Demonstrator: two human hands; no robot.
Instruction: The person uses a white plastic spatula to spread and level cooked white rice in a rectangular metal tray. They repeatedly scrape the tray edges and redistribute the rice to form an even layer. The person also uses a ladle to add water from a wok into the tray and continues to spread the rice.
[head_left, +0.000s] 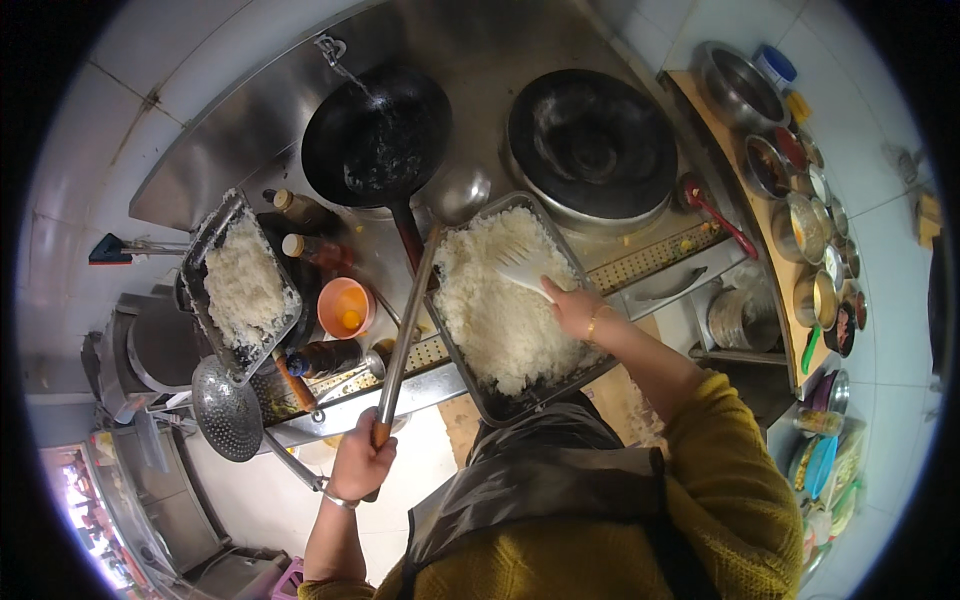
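Note:
My left hand (363, 459) grips the wooden end of a long-handled steel ladle (460, 195), whose bowl rests between the two woks. In my right hand (579, 307) is a white plastic rice paddle (525, 276), its pronged head against the cooked white rice (499, 315). That rice fills most of a dark rectangular tray (491, 415) right in front of me, at the stove's front edge. Water runs from a tap (330, 49) into a black wok (382, 135) behind the tray. Over the right burner sits another dark wok (592, 142).
A second rice tray (238, 375) stands left, beside bottles (319, 251) and a pink bowl (330, 300) with egg. A perforated skimmer (227, 409) juts past the counter's front. Several metal ingredient bowls (799, 229) line the right shelf; a red ladle (724, 217) lies near it.

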